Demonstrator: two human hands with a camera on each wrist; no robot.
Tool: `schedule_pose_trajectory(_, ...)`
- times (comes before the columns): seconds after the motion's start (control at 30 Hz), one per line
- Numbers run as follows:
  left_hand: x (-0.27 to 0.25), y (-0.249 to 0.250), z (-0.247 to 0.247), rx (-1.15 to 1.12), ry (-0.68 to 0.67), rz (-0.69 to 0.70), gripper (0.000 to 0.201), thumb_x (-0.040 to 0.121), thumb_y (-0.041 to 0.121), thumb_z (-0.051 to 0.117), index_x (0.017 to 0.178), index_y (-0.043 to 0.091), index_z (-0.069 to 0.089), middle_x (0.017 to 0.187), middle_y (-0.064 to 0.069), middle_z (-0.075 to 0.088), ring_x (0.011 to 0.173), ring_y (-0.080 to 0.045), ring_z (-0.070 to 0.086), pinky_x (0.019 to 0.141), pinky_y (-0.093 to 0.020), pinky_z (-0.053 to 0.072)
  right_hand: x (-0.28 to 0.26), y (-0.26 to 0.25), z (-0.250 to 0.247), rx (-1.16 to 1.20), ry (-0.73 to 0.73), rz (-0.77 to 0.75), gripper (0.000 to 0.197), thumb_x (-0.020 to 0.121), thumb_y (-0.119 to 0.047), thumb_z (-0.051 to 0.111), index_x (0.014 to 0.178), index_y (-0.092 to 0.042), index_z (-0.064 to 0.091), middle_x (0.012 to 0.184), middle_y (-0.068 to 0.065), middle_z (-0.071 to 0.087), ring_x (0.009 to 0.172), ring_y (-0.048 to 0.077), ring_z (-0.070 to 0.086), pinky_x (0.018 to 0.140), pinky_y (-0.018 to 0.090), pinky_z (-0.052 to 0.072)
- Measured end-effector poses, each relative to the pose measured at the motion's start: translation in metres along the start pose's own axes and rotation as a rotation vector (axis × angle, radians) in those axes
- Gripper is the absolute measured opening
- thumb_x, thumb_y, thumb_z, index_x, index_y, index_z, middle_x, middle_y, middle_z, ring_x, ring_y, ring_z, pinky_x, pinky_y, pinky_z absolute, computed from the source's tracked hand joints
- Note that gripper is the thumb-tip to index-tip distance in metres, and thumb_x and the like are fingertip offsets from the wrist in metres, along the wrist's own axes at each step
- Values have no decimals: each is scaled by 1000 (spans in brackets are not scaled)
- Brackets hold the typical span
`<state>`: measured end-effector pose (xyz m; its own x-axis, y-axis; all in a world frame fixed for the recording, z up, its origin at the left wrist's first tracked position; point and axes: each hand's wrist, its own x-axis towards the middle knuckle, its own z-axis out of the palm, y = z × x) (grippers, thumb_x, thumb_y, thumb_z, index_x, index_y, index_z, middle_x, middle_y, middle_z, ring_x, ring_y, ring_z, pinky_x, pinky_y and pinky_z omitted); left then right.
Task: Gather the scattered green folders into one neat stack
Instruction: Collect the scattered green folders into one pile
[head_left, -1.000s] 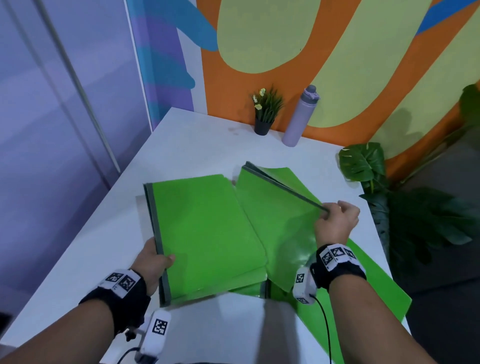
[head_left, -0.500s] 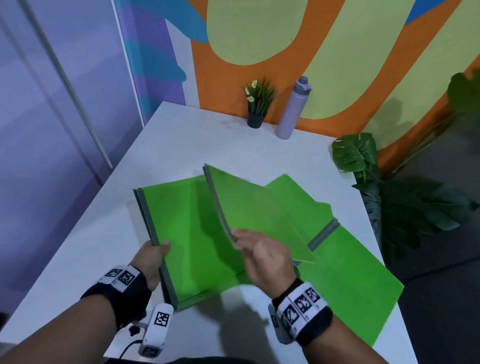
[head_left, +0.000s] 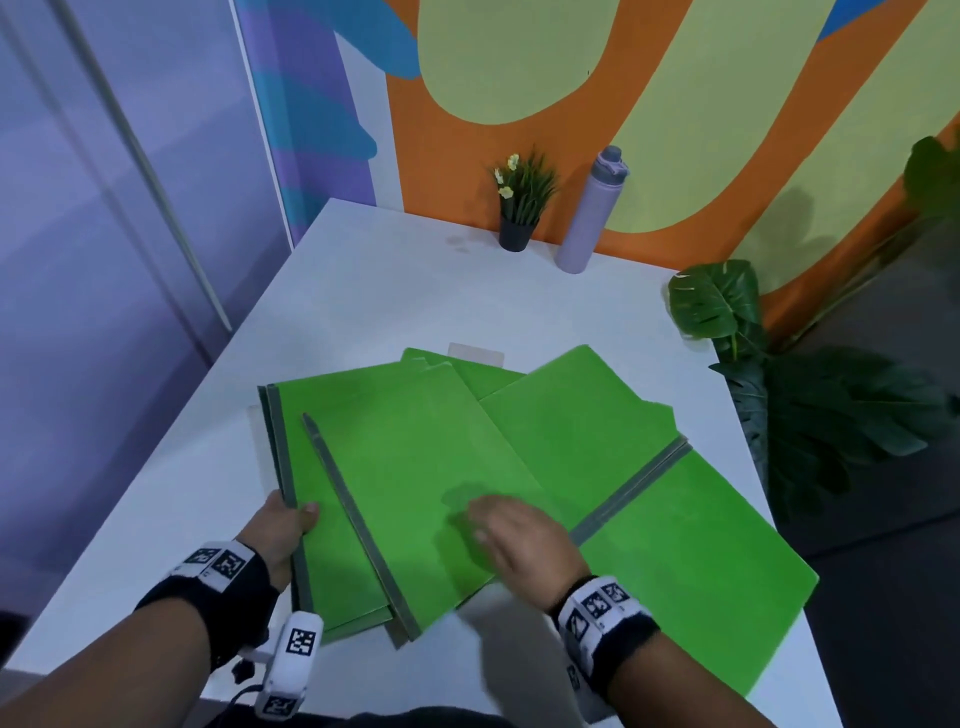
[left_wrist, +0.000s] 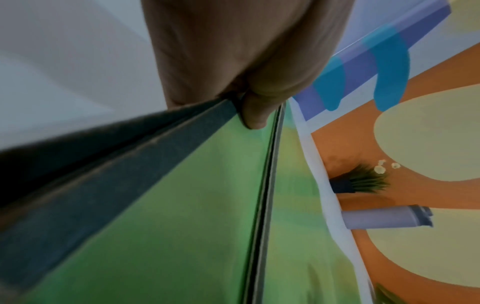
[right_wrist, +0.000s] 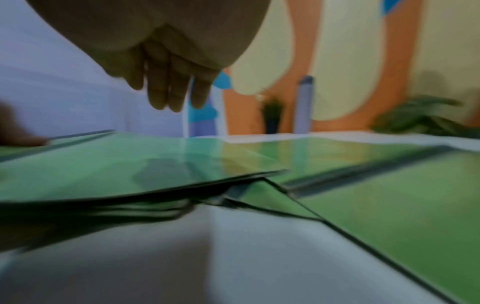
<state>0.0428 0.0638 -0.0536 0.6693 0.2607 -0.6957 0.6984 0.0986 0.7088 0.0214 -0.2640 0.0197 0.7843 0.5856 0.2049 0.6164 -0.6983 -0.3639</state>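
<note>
While the left hand (head_left: 283, 525) is pinching the grey spine edge of the lower folder (head_left: 311, 519), thumb on top and fingers hidden beneath, the right hand (head_left: 511, 535) is hovering palm-down over the top folder (head_left: 415, 467), its fingers (right_wrist: 166, 96) straight, close together and holding nothing. That top folder is lying skewed across the stack on the white table (head_left: 363, 291), its grey spine (head_left: 358, 525) angled away from the one below. 1 more folder, the open folder (head_left: 675, 545), is lying spread flat to the right, partly tucked under the pile, and another green corner (head_left: 431, 358) is peeking out at the far side. These folders are looking thin, light and glossy, likely slippery against each other and floppy if lifted by 1 corner. Gripping along the stiffer spine, or pressing flat and sliding, is probably the safest way to square them.
</note>
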Motion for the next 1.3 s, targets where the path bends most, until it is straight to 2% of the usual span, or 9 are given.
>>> schedule_pose_trajectory(0.1, -16, 2, 4, -12, 1, 0, 35, 93, 19, 58, 124, 16, 43, 133, -21, 52, 120, -44, 51, 99, -64, 43, 4, 27, 0, -48, -230, 330, 58, 91, -3, 46, 144, -22, 34, 154, 2, 33, 144, 25, 23, 117, 48, 21)
schedule_pose_trajectory(0.23, -41, 16, 16, 117, 25, 50, 93, 71, 62, 71, 139, 10, 34, 134, -10, 48, 127, -40, 46, 102, -57, 42, 2, 16, 19, -95, -482, 247, 67, 86, -1, 46, 147, -24, 29, 160, 0, 16, 146, 25, 13, 118, 49, 11)
schedule_pose_trajectory(0.3, -55, 26, 22, 239, 62, 101, 111, 60, 59, 81, 142, 5, 30, 141, -19, 46, 128, -41, 45, 102, -55, 43, 0, 6, 25, -67, -489, 213, 63, 88, -5, 45, 146, -24, 30, 160, -2, 17, 146, 24, 14, 117, 49, 11)
schedule_pose_trajectory(0.5, -72, 47, 26, 70, 26, 261, 45, 81, 1, 71, 116, 13, 46, 117, -11, 58, 120, -37, 51, 106, -55, 40, 13, 19, 1, 173, -167, 424, 57, 95, -23, 50, 147, -24, 28, 155, 0, 30, 141, 20, 27, 118, 40, 19)
schedule_pose_trajectory(0.6, -79, 63, 17, 5, -103, 384, 46, 85, 1, 65, 123, 21, 49, 126, -2, 61, 124, -29, 52, 109, -56, 37, 25, 34, -23, 418, -76, 781, 69, 95, -38, 50, 151, -27, 12, 159, -1, 17, 145, 21, 17, 115, 39, 18)
schedule_pose_trajectory(0.83, -109, 89, 42, -31, -312, 529, 53, 95, -3, 47, 126, 41, 50, 138, 13, 57, 130, -10, 49, 111, -37, 33, 37, 50, -52, 803, 216, 916, 68, 91, -39, 56, 147, -34, 19, 155, 6, 25, 138, 27, 31, 112, 49, 29)
schedule_pose_trajectory(1.03, -127, 105, 66, 58, -20, 688, 22, 96, 4, 50, 110, 21, 50, 90, 10, 60, 85, -10, 55, 72, -27, 42, 28, 67, -51, 774, 136, 996, 56, 97, -50, 36, 148, -30, 24, 156, 1, 25, 141, 25, 27, 114, 49, 25)
schedule_pose_trajectory(1.17, -131, 125, 55, 83, 148, 774, 14, 95, 6, 50, 101, 16, 43, 74, 3, 42, 69, -13, 43, 66, -31, 37, 3, 92, -19, 102, -237, 1134, 44, 86, -45, 39, 126, -28, 48, 138, 9, 49, 123, 33, 46, 103, 59, 37)
schedule_pose_trajectory(1.3, -140, 143, 42, 51, 195, 849, 18, 95, 3, 49, 104, 18, 43, 74, 2, 38, 68, -8, 40, 63, -25, 34, -7, 76, -1, 91, -424, 977, 47, 90, -29, 47, 136, -35, 38, 157, 2, 15, 142, 41, 10, 108, 68, 22)
